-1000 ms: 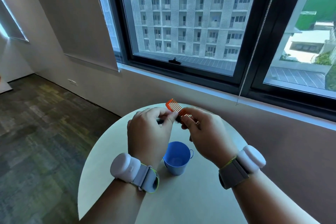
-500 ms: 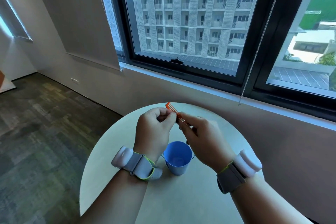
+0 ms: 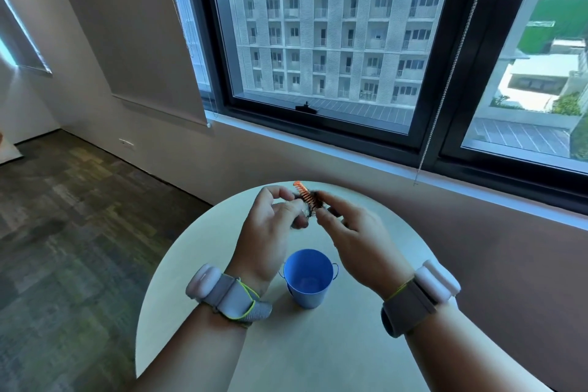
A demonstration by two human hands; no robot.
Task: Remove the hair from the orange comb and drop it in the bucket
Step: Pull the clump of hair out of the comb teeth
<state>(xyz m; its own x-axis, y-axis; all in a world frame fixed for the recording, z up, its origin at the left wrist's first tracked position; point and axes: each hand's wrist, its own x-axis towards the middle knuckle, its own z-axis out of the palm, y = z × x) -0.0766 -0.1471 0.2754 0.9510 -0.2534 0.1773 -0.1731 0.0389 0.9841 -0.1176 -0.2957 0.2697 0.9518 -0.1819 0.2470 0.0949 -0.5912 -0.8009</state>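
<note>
Across the upper frame, a dark-framed window [image 3: 321, 41], with a bead chain [image 3: 445, 86] hanging at its right. Filling the lower centre, a round pale surface [image 3: 318, 344]. Above it, at mid frame, two hands raised close together, each wrist strapped with a grey band and white pod. Left hand [image 3: 270, 232], left of centre, fingers curled, pinching a dark tuft of hair [image 3: 313, 204] at its fingertips. Right hand [image 3: 353, 232], right of centre, fingers curled round the lower end of the orange comb [image 3: 304, 192]. Comb tilted, upper end toward the top left, held in the air between both hands, hair tangled in its teeth. Below the hands, standing upright on the surface, a small blue bucket [image 3: 307, 278], open mouth upward, apart from both hands.
</note>
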